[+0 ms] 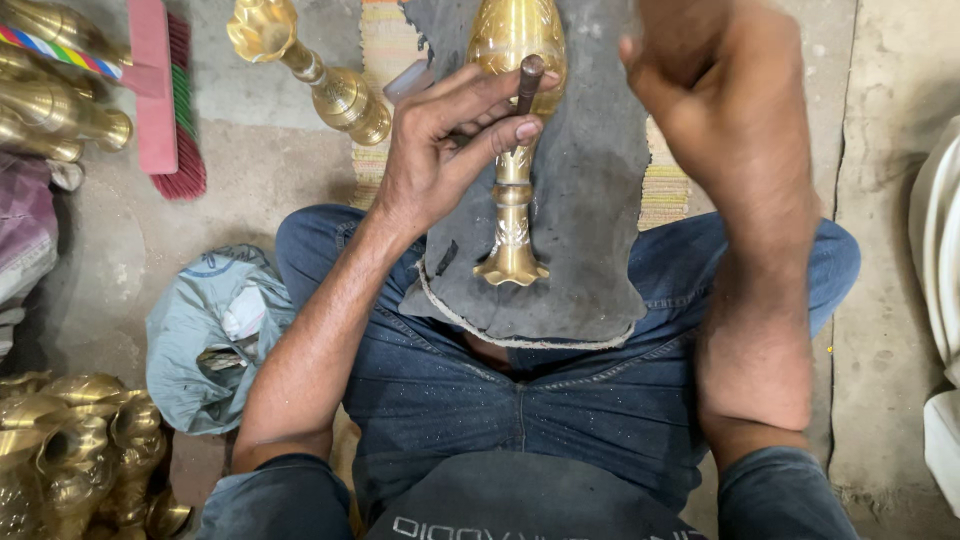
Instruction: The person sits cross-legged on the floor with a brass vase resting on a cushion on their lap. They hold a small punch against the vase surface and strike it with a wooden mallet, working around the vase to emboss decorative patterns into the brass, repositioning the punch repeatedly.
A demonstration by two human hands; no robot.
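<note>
Your left hand (440,150) is pinching a short dark punch (528,78) between thumb and closed fingers (500,130), its tip set against the brass vase (512,150) lying lengthwise on the grey cloth (590,220) across your lap, foot toward you and belly at the far end. Keep that punch steady and square to the metal — judging by the grip, the lower fingers bracing on the vase's neck are what stop it skating on the curve, so hold that brace firm. Your right hand (720,110) is raised on the right, blurred and cut by the top edge; I cannot tell whether it is closed on anything or empty, so whatever it may carry is out of sight. The upper end of the vase is cut off too, and the exact spot where the tip meets the brass is hidden behind your fingers. A second brass piece (320,70) lies far left on the floor, a pink brush (160,100) beyond it, more brassware (80,450) near left — the engraved detail is too fine to read.
</note>
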